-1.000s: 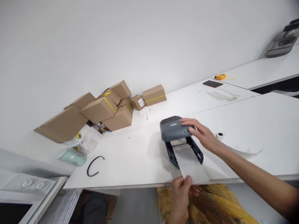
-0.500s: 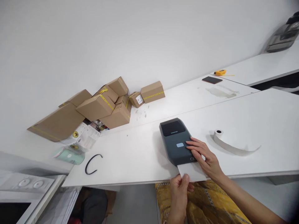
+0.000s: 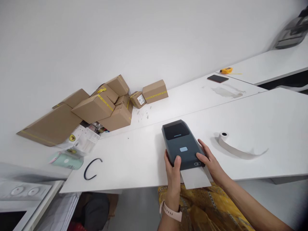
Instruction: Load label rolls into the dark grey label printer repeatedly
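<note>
pale pink wristband (image 3: 171, 212), one, on the left wrist.

patterned yellow cloth (image 3: 204, 208), one, below the table's near edge.

white paper strip (image 3: 196, 179), one, out of the printer's front, its free end at the near edge; neither hand holds it.

left hand (image 3: 173, 168), one: clasped on the printer's left side, thumb on top by the front corner.

right hand (image 3: 211, 162), one: clasped on the right side, thumb on top, fingers along the flank.

dark printer (image 3: 179, 142), one, at the middle of the near edge of the white table (image 3: 134, 170). judged done: lid down, paper led out in front. judged open: strip untorn, no print seen on it, both hands not yet off. whether the lid is latched cannot be told.

black curved band (image 3: 87, 167), one, by the near left corner.

loose paper roll (image 3: 224, 136), one, right of the printer, its tail unwound.

cardboard boxes (image 3: 116, 117), several, heaped towards the far left corner.

phone (image 3: 218, 78), one, towards the far edge.

yellow tape measure (image 3: 226, 70), one, just beyond the phone.
</note>
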Demonstrator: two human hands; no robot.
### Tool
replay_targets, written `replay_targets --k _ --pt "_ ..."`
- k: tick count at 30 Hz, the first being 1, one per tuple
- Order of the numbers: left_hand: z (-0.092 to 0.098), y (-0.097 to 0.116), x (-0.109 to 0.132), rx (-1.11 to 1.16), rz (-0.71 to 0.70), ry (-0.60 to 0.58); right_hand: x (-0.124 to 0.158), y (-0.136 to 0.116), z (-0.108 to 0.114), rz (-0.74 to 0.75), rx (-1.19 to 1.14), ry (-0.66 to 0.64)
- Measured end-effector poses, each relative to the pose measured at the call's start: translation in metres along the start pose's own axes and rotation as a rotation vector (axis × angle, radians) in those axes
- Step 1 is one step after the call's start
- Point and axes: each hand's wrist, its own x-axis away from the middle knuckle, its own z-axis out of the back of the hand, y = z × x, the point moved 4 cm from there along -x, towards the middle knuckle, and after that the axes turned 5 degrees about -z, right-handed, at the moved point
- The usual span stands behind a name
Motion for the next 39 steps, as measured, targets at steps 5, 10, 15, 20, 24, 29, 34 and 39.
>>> replay_targets --k 5,10,15,20,24,29,34,39 --pt "-0.005 -0.007 0.0 0.111 -0.02 -0.015 0.0 0.006 0.003 0.026 0.067 0.021" --pt "-0.002 -0.013 -0.002 -0.071 -0.053 0.056 0.002 0.009 -0.001 0.071 0.056 0.036" --pt "0.0 -0.005 -0.007 -0.025 -0.068 0.006 0.002 0.018 0.003 0.098 0.007 -0.017" --pt "0.019 -0.016 0.027 0.022 -0.006 0.097 -0.004 0.035 0.018 0.082 -0.254 -0.099" --pt "0.017 -0.043 0.074 0.015 0.199 0.091 -0.008 0.039 0.02 0.06 -0.336 -0.05" --pt "-0.019 -0.053 0.084 0.146 0.43 -0.071 -0.01 0.039 0.019 0.093 -0.287 -0.033" --pt "-0.034 -0.042 0.071 0.166 0.407 -0.043 -0.009 0.04 0.022 0.08 -0.26 -0.043" --pt "-0.038 -0.049 0.073 0.136 0.392 -0.085 -0.009 0.04 0.026 0.124 -0.121 -0.021"
